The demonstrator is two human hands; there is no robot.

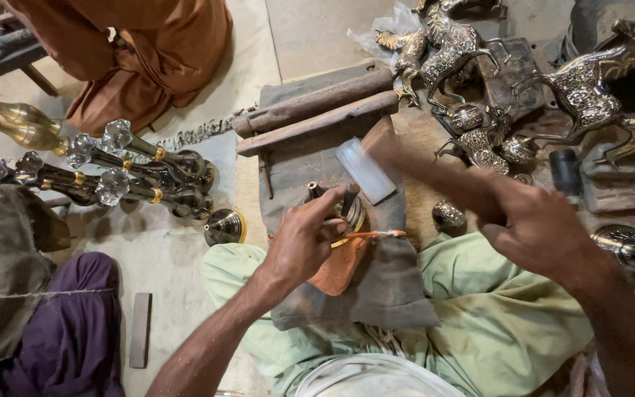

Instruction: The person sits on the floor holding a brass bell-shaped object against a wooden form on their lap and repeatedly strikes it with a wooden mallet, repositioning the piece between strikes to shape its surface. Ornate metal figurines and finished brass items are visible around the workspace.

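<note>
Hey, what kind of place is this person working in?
Probably a metalcraft workshop run on the floor: finished metal horse figurines, glass-topped metal stands, and the left hand steadying a small metal piece on a cloth-covered block.

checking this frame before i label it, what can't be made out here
- Head view: the tool in the right hand is motion-blurred; its kind is unclear.
- The small metal piece is mostly covered by the left hand.
- The horse figurine is cut off by the right edge.
</note>
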